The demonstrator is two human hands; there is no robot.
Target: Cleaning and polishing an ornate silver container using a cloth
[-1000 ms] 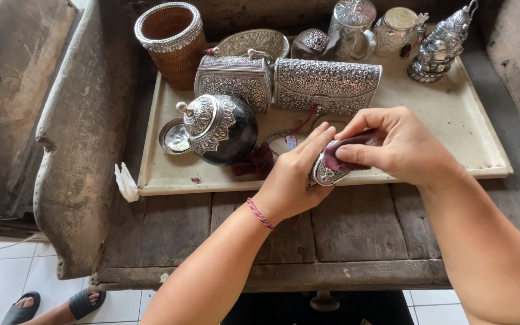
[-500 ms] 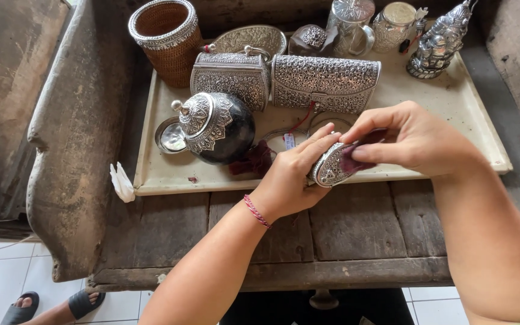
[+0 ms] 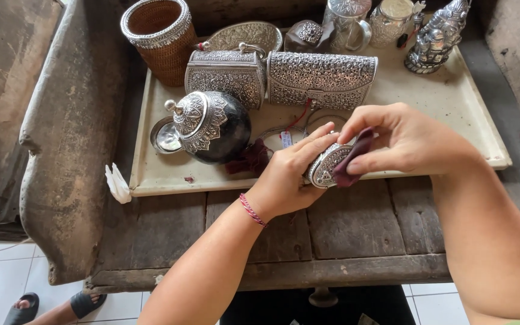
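Observation:
My left hand grips a small oval silver box with an engraved face, held just over the front edge of a cream tray. My right hand pinches a dark maroon cloth against the box's right side. A red string bracelet circles my left wrist. Right behind my hands, on the tray, lie a small tag on a red cord and another dark red cloth.
The tray on the worn wooden table holds a dark round jar with silver lid, two embossed silver clutch boxes, a woven basket, silver cups and a figurine. A crumpled white tissue lies left. A sandalled foot shows below.
My hands and the silver box have stayed at the tray's front edge. The right hand's cloth has shifted slightly across the box's face.

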